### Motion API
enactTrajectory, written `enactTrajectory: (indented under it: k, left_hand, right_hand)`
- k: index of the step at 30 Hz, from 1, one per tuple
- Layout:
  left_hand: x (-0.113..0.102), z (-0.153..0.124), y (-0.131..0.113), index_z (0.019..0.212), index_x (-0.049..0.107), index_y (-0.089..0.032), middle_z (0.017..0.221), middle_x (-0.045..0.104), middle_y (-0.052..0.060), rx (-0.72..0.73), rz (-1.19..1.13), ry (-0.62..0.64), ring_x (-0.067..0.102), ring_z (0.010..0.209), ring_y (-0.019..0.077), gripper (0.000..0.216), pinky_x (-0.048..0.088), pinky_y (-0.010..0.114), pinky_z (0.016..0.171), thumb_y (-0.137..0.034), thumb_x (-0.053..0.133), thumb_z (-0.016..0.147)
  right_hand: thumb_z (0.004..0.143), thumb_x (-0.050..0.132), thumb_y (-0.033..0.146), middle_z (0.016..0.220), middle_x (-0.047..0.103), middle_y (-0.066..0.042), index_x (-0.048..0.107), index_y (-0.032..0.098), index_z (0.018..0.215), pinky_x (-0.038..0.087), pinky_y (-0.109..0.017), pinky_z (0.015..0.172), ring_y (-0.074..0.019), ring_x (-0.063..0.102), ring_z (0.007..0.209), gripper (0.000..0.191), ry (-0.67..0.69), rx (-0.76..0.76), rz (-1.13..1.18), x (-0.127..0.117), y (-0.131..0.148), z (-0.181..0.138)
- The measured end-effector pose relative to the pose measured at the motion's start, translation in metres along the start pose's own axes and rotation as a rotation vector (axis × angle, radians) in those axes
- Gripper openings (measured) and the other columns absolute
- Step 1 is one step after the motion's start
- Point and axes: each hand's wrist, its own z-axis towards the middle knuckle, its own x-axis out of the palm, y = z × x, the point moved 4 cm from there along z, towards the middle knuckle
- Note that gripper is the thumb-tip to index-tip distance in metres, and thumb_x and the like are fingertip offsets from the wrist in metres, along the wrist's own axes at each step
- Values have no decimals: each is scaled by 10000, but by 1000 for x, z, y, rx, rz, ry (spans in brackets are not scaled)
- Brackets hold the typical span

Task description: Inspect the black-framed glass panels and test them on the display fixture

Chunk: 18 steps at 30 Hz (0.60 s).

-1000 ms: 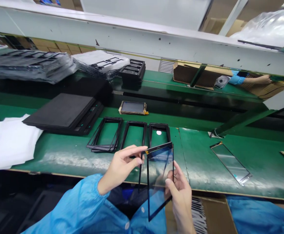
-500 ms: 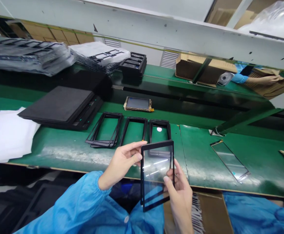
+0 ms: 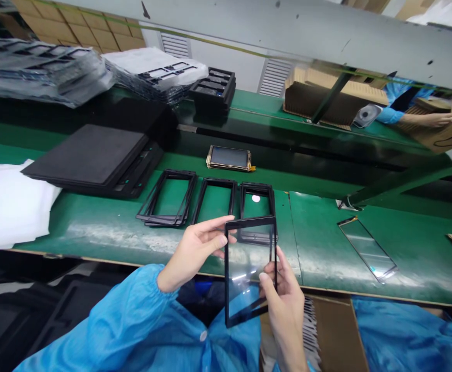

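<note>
A clear touchscreen glass panel with a black border point(image 3: 247, 263) is held upright and slightly tilted in front of my body. My left hand point(image 3: 197, 248) pinches its upper left edge between thumb and fingers. My right hand point(image 3: 286, 294) grips the right edge, thumb on the front and fingers showing through the glass from behind. A thin black frame seems to lie against the panel, their edges nearly in line. Just beyond it on the green bench are black frames in a left stack point(image 3: 167, 199), a middle stack point(image 3: 215, 199) and a right stack point(image 3: 257, 206), the last partly hidden.
Gold-edged screens point(image 3: 229, 157) are stacked behind the frames. Another glass panel point(image 3: 367, 248) lies at right on the green bench point(image 3: 319, 258). Black foam trays point(image 3: 90, 155) and white sheets point(image 3: 14, 206) sit at left. Across the bench, a co-worker's hand point(image 3: 435, 120) is near cardboard.
The glass panel and the black frame, slightly offset before, now line up more closely. Both hands keep their hold. The view has shifted a little, moving the bench upward.
</note>
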Motion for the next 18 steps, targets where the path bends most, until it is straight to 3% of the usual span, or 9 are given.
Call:
enactTrajectory:
  k: [7,9,11,14,16,18]
  left_hand:
    - [0,-1,-1,1350,749,-217,1011,831,124,-22,10,-13,796,979,269,533,647,237,629,-321,870,841]
    - [1,-1,-2,1345,751,-210,1041,831,126,-23,24,-33,803,1001,285,527,649,239,623,-315,864,841]
    - [2,-2,-5,1312,770,-195,1019,833,118,-16,66,-56,816,981,294,495,644,235,601,-305,857,838]
    - [4,-7,-11,1235,810,-172,844,833,84,-8,183,-39,834,869,280,429,632,224,572,-284,848,823]
    - [5,-11,-16,1200,826,-173,811,839,78,-3,262,-8,836,825,270,397,637,230,581,-272,839,816]
    - [4,-15,-20,1194,831,-176,821,850,88,0,320,18,834,798,258,390,644,236,600,-270,829,816]
  right_hand:
    - [820,830,402,927,692,0,552,287,1552,590,-272,618,-166,648,736,791,1,-32,-54,-1,-4,-4]
    - [845,798,420,973,692,-14,565,306,1541,618,-321,703,-186,668,785,742,-8,-102,-143,-4,-4,-4]
    - [849,792,420,1192,676,-64,631,332,1481,605,-420,925,-246,688,1018,658,-64,-249,-292,-8,3,-3]
    - [880,770,410,1575,511,-88,663,348,1439,422,-532,1200,-326,537,1409,572,-104,-393,-337,-13,21,4]
    - [945,705,420,1532,606,-104,643,325,1457,477,-522,1161,-305,620,1354,524,-17,-306,-186,-13,30,13]
    - [982,663,441,1209,809,-111,684,269,1408,598,-458,991,-263,778,1057,460,76,-193,-56,-10,38,22]
